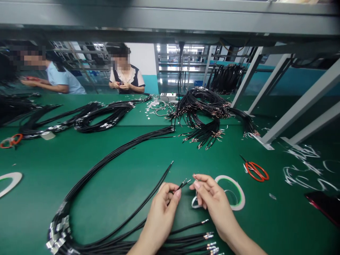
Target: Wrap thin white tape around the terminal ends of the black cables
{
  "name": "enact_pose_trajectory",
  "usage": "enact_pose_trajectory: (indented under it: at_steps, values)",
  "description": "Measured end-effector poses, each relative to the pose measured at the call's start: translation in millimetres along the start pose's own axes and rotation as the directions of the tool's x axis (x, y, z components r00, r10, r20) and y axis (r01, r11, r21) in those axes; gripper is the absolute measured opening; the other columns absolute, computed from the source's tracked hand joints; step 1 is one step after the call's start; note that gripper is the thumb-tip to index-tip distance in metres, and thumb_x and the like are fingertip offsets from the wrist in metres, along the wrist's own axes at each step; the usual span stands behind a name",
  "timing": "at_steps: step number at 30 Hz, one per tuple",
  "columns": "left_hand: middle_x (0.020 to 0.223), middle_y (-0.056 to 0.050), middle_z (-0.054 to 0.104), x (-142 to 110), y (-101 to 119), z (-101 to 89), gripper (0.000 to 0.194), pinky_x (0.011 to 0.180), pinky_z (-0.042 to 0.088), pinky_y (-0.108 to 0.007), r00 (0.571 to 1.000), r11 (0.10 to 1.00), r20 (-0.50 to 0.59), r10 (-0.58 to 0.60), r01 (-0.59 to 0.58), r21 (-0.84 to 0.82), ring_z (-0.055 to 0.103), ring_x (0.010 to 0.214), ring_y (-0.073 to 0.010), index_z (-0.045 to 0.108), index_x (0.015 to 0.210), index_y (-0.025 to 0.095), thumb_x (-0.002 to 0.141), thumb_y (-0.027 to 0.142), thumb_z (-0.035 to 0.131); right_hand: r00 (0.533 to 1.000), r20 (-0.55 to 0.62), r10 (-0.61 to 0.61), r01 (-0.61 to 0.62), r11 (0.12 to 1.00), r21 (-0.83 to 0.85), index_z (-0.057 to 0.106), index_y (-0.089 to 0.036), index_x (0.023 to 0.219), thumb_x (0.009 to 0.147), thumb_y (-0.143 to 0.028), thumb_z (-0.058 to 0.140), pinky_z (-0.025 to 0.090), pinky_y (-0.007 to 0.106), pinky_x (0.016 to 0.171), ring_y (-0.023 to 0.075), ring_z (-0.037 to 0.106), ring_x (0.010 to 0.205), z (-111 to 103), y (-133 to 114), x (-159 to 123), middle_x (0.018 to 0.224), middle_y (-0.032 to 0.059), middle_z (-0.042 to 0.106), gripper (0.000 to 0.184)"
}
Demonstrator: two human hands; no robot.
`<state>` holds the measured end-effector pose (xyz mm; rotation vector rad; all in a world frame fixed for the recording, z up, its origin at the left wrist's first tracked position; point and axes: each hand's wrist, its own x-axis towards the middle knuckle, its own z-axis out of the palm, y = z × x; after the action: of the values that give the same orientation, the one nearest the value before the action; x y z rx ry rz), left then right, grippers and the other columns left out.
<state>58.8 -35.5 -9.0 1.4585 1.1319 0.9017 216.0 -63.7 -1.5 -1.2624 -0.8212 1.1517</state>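
My left hand is closed in a pinch around a couple of black cables, just behind their bare metal ends. Close to those ends, my right hand has thumb and forefinger together; whatever is between them is too small to make out. A white strip loops below its fingers, beside a white tape roll with a green inner ring. Under my left wrist runs a bundle of black cables, curving around on the left, with silvery tabs at the bend and metal terminals at the near ends.
Orange-handled scissors lie at right, near scattered white strips. Coiled black cables rest at the back, with another coil farther left. Grey metal legs stand at right. Two people sit across the green table.
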Motion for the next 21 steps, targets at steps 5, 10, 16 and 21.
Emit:
enact_pose_trajectory:
  at_steps: [5, 10, 16, 21]
  values:
    - [0.079, -0.002, 0.056, 3.0, -5.2, 0.5, 0.018, 0.064, 0.042, -0.024, 0.998, 0.999, 0.04, 0.041, -0.041, 0.002, 0.055, 0.071, -0.0161, 0.066, 0.081, 0.017, 0.085, 0.033, 0.059, 0.999, -0.008, -0.038, 0.039, 0.997, 0.074, 0.055, -0.02, 0.109, 0.078, -0.04, 0.071, 0.042, 0.022, 0.049, 0.0142, 0.056, 0.063, 4.0, 1.6, -1.3, 0.085, 0.0043, 0.065, 0.041]
    - [0.078, -0.002, 0.055, 0.0, -5.4, 2.6, 0.017, 0.065, 0.042, -0.024, 0.997, 0.998, 0.052, 0.058, -0.06, 0.035, 0.055, 0.071, -0.0158, 0.066, 0.079, 0.017, 0.086, 0.03, 0.058, 0.996, -0.014, -0.084, 0.085, 0.993, 0.081, 0.054, -0.02, 0.109, 0.078, -0.032, 0.072, 0.038, 0.019, 0.047, 0.0114, 0.054, 0.061, 4.5, 7.9, 0.4, 0.083, 0.0023, 0.066, 0.038]
    - [0.076, -0.002, 0.055, -1.8, -1.8, 4.9, 0.022, 0.064, 0.043, -0.025, 0.996, 0.998, 0.075, 0.045, -0.047, 0.03, 0.055, 0.07, -0.0155, 0.068, 0.077, 0.016, 0.087, 0.033, 0.057, 0.995, 0.056, -0.08, 0.075, 0.994, 0.077, 0.054, -0.019, 0.108, 0.074, -0.028, 0.076, 0.045, 0.023, 0.057, 0.0118, 0.055, 0.06, 13.9, 12.4, -2.0, 0.08, 0.0016, 0.066, 0.041]
    - [0.08, -0.004, 0.062, -2.6, 2.6, 7.5, 0.024, 0.067, 0.048, -0.026, 0.999, 0.997, 0.041, 0.014, -0.011, -0.072, 0.059, 0.071, -0.0164, 0.067, 0.103, 0.017, 0.085, 0.032, 0.059, 0.992, -0.054, -0.112, 0.109, 0.993, -0.052, 0.054, -0.02, 0.115, 0.085, -0.039, 0.063, 0.046, 0.025, 0.052, 0.0131, 0.054, 0.059, 8.5, 4.2, -11.2, 0.098, 0.0084, 0.065, 0.036]
